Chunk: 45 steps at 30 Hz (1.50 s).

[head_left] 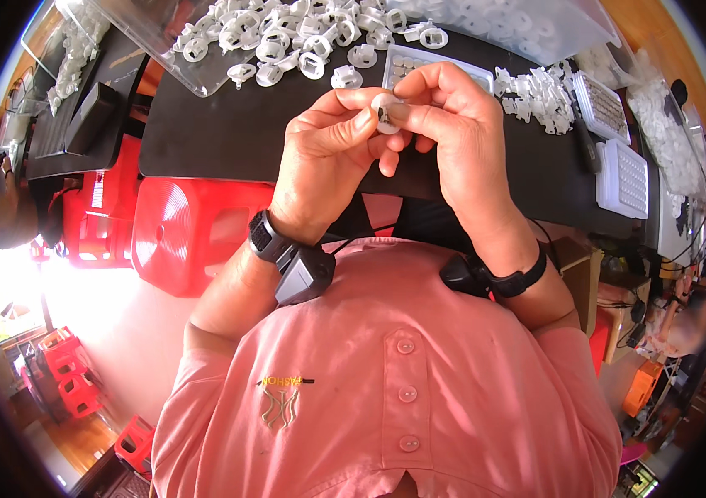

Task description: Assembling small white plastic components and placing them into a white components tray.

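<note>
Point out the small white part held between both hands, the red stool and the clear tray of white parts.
small white part (385, 114), head view, its round face between the fingertips.
red stool (191, 236), head view, its ribbed seat top.
clear tray (150, 37), head view, its bare left wall.

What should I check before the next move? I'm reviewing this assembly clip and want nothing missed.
1. Small white part pinched by both hands: ok.
2. Left hand thumb and forefinger on the part: ok.
3. Right hand fingertips on the part: ok.
4. Part's fit or alignment: cannot tell, fingers hide it.
5. Loose white parts on the black table ahead: ok.
6. White trays on the right: ok; whether filled, cannot tell.
</note>
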Available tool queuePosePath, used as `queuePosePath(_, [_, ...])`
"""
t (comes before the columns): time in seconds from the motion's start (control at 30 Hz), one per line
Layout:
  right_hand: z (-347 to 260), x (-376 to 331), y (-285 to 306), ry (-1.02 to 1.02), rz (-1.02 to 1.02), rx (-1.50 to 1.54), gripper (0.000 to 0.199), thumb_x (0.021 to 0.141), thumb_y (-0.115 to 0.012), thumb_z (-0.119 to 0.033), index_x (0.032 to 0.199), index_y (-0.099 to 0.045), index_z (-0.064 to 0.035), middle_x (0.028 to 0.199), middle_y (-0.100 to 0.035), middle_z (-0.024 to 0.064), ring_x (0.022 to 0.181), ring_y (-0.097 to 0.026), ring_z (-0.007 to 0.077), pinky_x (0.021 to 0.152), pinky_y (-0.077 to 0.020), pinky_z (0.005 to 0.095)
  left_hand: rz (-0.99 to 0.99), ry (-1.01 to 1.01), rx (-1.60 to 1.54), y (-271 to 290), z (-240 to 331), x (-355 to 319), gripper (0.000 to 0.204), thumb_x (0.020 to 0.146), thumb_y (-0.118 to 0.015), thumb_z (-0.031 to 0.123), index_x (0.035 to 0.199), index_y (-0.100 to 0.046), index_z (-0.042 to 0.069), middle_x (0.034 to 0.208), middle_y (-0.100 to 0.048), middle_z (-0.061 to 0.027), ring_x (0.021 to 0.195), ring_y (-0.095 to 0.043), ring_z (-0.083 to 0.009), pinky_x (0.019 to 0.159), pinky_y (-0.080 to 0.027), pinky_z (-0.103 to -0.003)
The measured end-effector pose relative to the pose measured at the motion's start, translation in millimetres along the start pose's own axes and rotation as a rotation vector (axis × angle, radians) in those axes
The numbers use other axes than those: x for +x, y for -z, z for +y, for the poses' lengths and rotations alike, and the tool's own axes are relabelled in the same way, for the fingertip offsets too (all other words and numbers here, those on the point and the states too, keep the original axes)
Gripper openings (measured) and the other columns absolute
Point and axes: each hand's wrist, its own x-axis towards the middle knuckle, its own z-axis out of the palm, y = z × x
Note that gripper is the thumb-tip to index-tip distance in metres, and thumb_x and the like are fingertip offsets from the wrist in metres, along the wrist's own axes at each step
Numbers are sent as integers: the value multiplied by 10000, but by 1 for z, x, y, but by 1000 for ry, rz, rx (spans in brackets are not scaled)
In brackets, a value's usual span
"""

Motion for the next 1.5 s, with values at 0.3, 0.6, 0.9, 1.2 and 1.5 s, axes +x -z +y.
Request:
queuePosePath(0.3, [3,-6,-2,274,58,-165,68,943,-645,-17,962,-583,0,776,-637,33,658,-611,79,573,-490,229,6,-36,-89,-7,3,-3,352,924,-659,-14,1271,-612,-42,1033,-685,-147,841,-682,-229,630,-577,-323])
queuePosePath(0.6, [15,-1,3,468,-67,-364,46,948,-632,7,950,-587,0,899,-590,35,707,-620,96,613,-492,231,52,-14,28,-9,4,-8,389,904,-704,59,1271,-615,-37,1076,-690,-162,812,-679,-220,625,-573,-325])
queuePosePath(0.9, [15,-14,-6,339,92,-371,38,969,-606,-14,946,-585,8,923,-584,15,744,-547,61,669,-454,205,118,-57,126,-16,0,-9,357,859,-741,10,1195,-644,-63,1020,-701,-157,837,-674,-218,631,-569,-321])
queuePosePath(1.2, [20,-7,1,512,28,-485,16,961,-609,9,959,-593,7,946,-584,49,747,-578,87,653,-482,227,128,-9,102,-13,4,-7,367,864,-746,36,1201,-639,-65,1037,-693,-164,823,-680,-214,617,-578,-318])
queuePosePath(1.5, [21,-14,5,620,60,-578,79,922,-663,15,995,-652,-13,961,-611,92,759,-634,153,635,-521,273,78,-46,55,-12,-1,-8,382,879,-725,28,1227,-601,-68,1015,-685,-169,801,-687,-227,607,-585,-318])
